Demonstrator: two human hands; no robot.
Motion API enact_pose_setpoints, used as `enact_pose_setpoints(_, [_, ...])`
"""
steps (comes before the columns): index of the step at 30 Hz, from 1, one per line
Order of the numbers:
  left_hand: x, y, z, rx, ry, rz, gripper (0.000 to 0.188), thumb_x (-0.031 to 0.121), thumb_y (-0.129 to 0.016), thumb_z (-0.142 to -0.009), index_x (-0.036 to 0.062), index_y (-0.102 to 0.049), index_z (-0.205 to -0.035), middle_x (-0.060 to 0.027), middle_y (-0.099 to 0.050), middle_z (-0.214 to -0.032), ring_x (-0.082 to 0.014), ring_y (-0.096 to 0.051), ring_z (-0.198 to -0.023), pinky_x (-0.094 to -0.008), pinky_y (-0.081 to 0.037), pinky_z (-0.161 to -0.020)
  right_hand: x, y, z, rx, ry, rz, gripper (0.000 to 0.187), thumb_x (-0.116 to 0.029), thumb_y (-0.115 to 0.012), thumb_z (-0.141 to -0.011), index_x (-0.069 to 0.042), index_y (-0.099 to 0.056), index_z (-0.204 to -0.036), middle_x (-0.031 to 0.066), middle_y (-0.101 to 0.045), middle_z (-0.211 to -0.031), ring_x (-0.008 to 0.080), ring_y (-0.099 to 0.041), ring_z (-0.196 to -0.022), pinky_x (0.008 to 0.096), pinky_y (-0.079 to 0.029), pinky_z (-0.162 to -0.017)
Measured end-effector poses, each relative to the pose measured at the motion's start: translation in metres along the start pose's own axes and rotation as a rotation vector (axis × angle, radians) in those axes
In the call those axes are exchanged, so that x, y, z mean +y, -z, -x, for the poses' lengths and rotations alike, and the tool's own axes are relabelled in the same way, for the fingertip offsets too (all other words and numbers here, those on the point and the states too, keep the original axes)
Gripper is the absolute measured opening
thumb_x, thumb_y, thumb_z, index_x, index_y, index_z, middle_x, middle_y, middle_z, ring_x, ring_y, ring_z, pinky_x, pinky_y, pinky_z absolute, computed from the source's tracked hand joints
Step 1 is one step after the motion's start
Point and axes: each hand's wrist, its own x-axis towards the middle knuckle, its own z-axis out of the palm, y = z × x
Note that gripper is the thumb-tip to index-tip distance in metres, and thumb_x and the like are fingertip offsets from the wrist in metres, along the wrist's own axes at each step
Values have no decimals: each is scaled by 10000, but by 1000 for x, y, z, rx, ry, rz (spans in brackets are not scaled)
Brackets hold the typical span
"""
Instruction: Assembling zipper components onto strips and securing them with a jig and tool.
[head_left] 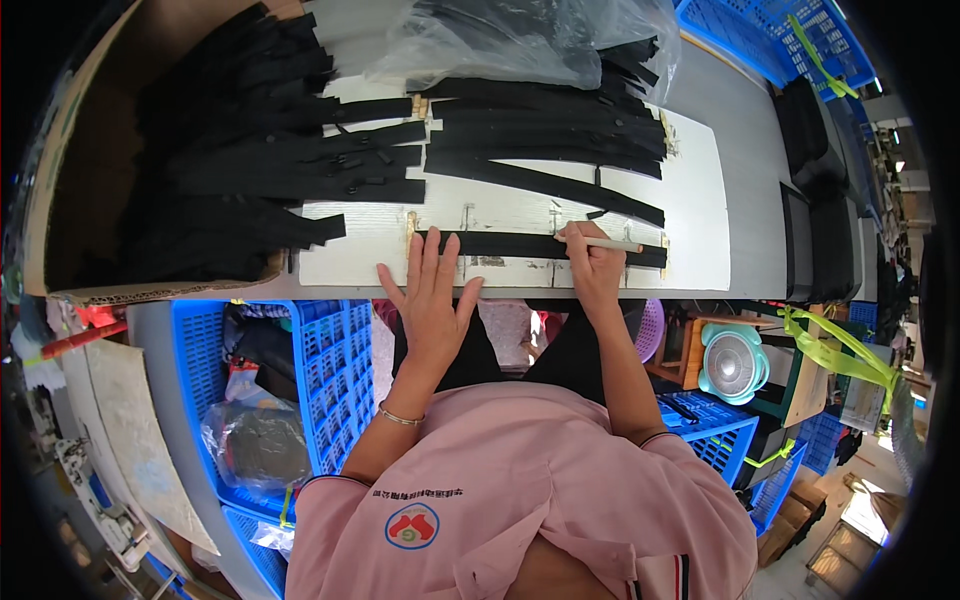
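A black zipper strip (510, 244) lies crosswise along the near edge of a white board (700, 210) that bears pencil-like marks and bits of tape. My left hand (430, 305) rests open, its fingers spread and their tips on the strip's left end. With my right hand (597, 275) I grip a slim pale pen (618, 244), its tip against the strip right of centre. Just beyond, another zipper strip (570, 186) slants across the board. Several more black strips (540, 130) lie stacked behind it.
On the left, a cardboard box (60, 190) holds a heap of black zippers (230, 150) spilling onto the board. Clear plastic film (500, 45) covers the far strips. Black cases (825, 230) stand at right. Blue crates (335, 390) sit below the table edge.
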Motion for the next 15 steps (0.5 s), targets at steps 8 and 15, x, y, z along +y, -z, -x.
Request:
enact_pose_setpoints(8, [28, -2, -10, 26, 31, 76, 632, 294, -730, -929, 114, -522, -1499, -119, -417, -1612, -326, -292, -1538, -631, -15, -1219, 4, 0, 0, -13, 4, 37, 262, -177, -594, -1004, 11, -707, -861, 117, -709, -778, 244, -680, -672, 337, -500, -619])
enact_pose_setpoints(15, [69, -35, -42, 126, -136, 434, 206, 102, -745, -870, 67, -748, -1073, -63, -695, -1143, -265, -603, -1080, -434, -370, -1048, 6, -3, 1, -13, 79, 85, 229, -158, -600, -995, 6, -703, -871, 116, -694, -775, 258, -677, -665, 350, -490, -599])
